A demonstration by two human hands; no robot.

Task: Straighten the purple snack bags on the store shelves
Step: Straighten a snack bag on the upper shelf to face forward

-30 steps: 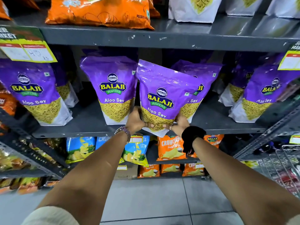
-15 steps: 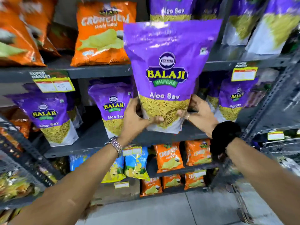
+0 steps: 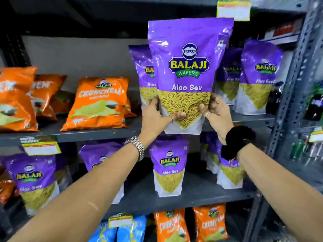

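A purple Balaji Aloo Sev bag point(image 3: 189, 67) is held upright in the air, its bottom level with the front edge of the upper shelf point(image 3: 97, 132). My left hand point(image 3: 157, 117) grips its lower left side and my right hand point(image 3: 215, 112) its lower right. Behind it on that shelf stand more purple bags: one on the left point(image 3: 141, 67) and others on the right point(image 3: 260, 79). The shelf below carries further purple bags, one in the middle point(image 3: 168, 168), one at the left point(image 3: 33, 179) and one at the right point(image 3: 230, 173).
Orange Crunchem bags point(image 3: 99, 103) lie on the upper shelf to the left. Orange point(image 3: 209, 222) and blue bags point(image 3: 131, 231) fill the lowest shelf. A grey perforated upright point(image 3: 295, 81) borders the shelves on the right. Yellow price tags point(image 3: 41, 148) hang on the shelf edges.
Both hands have lifted the purple bag from the lower shelf up to the level of the shelf above. The view has tilted upward with it.
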